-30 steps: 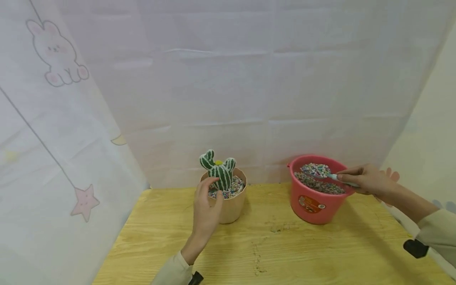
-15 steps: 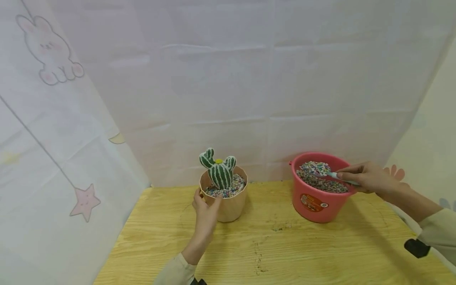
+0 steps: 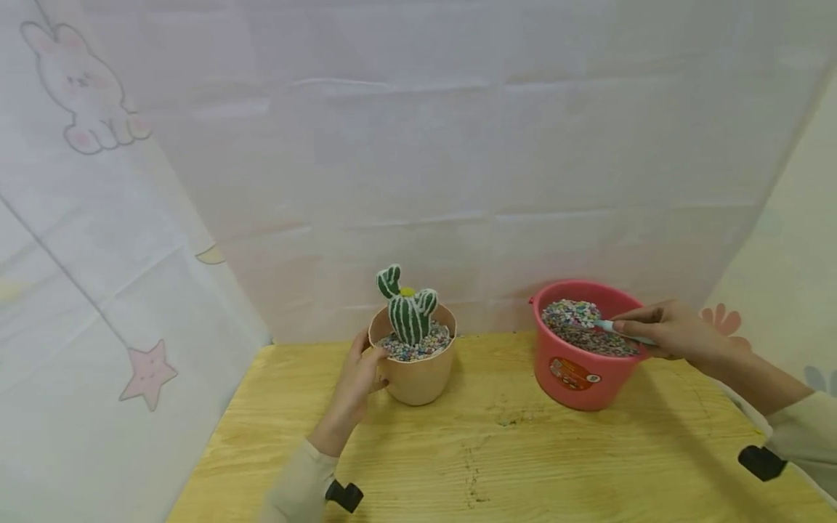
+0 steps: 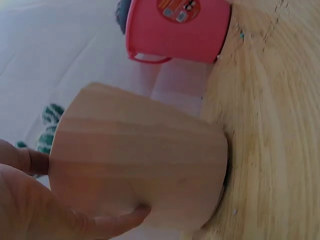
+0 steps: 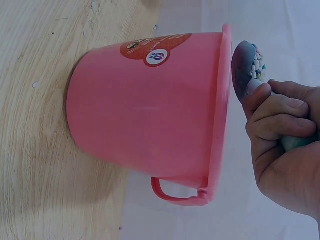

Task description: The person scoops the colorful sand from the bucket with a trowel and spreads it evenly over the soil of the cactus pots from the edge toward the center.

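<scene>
A toy cactus [image 3: 410, 321], green with white stripes and a yellow top, stands in colourful pebbles inside a beige flowerpot [image 3: 421, 381]. My left hand [image 3: 356, 372] holds the pot's left side; in the left wrist view its thumb [image 4: 122, 222] presses the outer wall and a finger lies at the rim. Over the pink bucket [image 3: 575, 378], my right hand [image 3: 670, 330] grips the pale green handle of a small trowel [image 3: 608, 325]. Pebbles [image 3: 572, 314] are heaped on its blade. The right wrist view shows the trowel's grey blade [image 5: 243, 65] just beyond the bucket's rim.
More pebbles [image 3: 591, 340] fill part of the bucket. Both containers stand on a wooden table [image 3: 523, 465], before a pale wall sheet [image 3: 418, 160]. Small crumbs [image 3: 472, 479] are scattered on the wood between them and nearer the front.
My left hand has moved from in front of the cactus down and left onto the flowerpot's side. The right hand stays over the bucket with the loaded trowel, almost still.
</scene>
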`<act>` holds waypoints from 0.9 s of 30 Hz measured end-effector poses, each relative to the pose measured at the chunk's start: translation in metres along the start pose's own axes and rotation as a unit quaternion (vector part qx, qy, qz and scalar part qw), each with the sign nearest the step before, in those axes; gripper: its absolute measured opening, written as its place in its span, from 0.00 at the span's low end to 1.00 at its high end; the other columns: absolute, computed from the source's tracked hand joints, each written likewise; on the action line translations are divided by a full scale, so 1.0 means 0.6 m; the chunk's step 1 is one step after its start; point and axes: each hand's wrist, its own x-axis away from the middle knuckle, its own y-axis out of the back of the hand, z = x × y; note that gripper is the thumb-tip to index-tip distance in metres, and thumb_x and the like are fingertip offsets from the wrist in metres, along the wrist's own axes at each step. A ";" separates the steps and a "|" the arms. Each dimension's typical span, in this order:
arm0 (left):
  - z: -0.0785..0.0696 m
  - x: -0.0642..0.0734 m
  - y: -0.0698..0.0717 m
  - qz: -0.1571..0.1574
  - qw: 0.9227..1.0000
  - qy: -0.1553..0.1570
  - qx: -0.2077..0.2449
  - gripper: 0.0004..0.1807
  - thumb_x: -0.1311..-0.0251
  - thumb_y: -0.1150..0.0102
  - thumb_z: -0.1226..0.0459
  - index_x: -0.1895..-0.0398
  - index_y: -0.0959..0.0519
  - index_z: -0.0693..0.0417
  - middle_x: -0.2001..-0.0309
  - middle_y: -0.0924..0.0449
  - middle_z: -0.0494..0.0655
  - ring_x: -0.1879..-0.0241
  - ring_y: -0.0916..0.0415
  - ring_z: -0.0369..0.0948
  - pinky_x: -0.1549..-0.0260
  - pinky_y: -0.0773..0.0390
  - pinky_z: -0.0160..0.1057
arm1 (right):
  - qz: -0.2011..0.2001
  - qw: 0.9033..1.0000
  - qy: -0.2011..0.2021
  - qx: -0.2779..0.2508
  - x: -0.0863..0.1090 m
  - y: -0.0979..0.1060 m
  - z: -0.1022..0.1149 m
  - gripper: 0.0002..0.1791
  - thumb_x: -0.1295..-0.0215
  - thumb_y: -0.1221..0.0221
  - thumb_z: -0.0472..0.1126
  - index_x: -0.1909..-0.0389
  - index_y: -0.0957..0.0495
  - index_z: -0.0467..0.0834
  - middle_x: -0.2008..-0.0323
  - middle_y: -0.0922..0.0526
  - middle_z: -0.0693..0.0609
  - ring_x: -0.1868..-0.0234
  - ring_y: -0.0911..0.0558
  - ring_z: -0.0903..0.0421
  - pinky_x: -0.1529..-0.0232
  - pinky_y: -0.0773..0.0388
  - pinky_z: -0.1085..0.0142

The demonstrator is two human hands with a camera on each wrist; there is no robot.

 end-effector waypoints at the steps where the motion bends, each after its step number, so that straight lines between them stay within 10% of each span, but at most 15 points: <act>1: 0.001 -0.009 0.010 0.009 1.000 0.004 0.000 0.37 0.30 0.48 0.65 0.19 0.45 0.49 0.23 0.47 0.54 0.29 0.44 0.58 0.47 0.30 0.70 | -0.001 1.000 0.001 0.003 0.000 0.000 0.002 0.29 0.26 0.39 0.51 0.41 0.22 0.27 0.77 0.20 0.41 0.86 0.37 0.60 0.84 0.36 0.64; 14: 0.030 -0.108 0.041 0.006 0.995 -0.012 0.095 0.25 0.25 0.47 0.65 0.30 0.30 0.66 0.30 0.33 0.60 0.32 0.36 0.57 0.46 0.29 0.67 | 0.007 1.000 0.024 0.005 -0.001 -0.008 0.012 0.24 0.28 0.37 0.49 0.45 0.17 0.33 0.78 0.22 0.44 0.84 0.37 0.60 0.81 0.31 0.63; 20: 0.044 -0.139 0.021 -0.036 0.996 -0.015 0.076 0.23 0.26 0.43 0.58 0.33 0.23 0.58 0.33 0.28 0.51 0.34 0.32 0.51 0.51 0.23 0.56 | 0.005 0.999 0.027 0.024 -0.005 -0.016 0.023 0.22 0.29 0.35 0.50 0.47 0.15 0.36 0.84 0.29 0.51 0.85 0.38 0.60 0.81 0.31 0.63; 27: 0.035 -0.165 0.006 -0.009 1.000 -0.008 0.006 0.25 0.25 0.45 0.54 0.34 0.23 0.60 0.32 0.30 0.54 0.35 0.34 0.49 0.59 0.23 0.45 | 0.012 0.999 0.031 0.024 -0.006 -0.018 0.031 0.21 0.30 0.35 0.51 0.46 0.14 0.39 0.84 0.31 0.53 0.84 0.35 0.59 0.81 0.29 0.63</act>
